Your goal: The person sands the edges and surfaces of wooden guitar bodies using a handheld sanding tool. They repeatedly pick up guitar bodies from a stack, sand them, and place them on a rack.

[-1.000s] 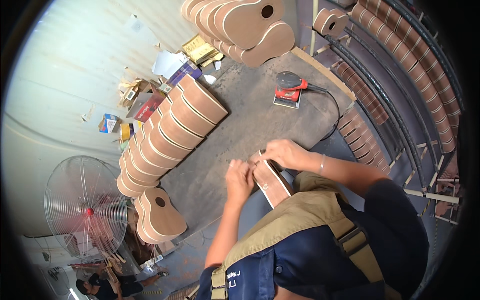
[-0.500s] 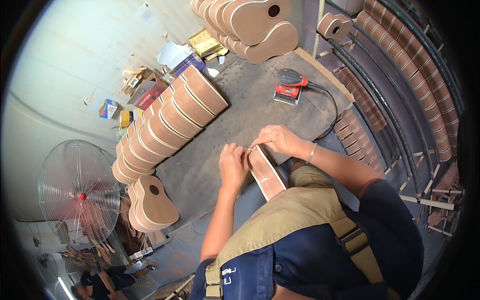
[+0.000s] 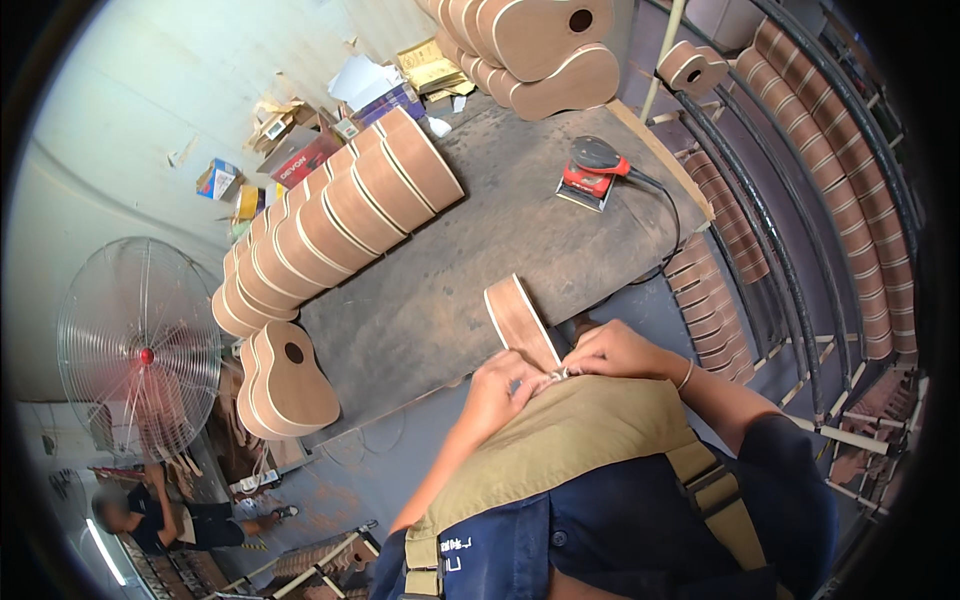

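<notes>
Left hand (image 3: 495, 390) and right hand (image 3: 622, 352), fingers curled, hold unclear, meet at the brown, pale-edged wooden guitar body (image 3: 522, 318) overlapping the dark, flat tabletop's (image 3: 420, 305) edge; probably light, stiff, dentable: cradle its sides.

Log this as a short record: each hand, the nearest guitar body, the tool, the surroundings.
Left hand: fingers bent, at the near end of the guitar body
Right hand: near the left, small pale thing between them, unclear
Guitar body: narrow side up, near end by the tan apron
Tool: red and black sander on the dark table
Surroundings: row of guitar bodies and wire fan at left
</notes>
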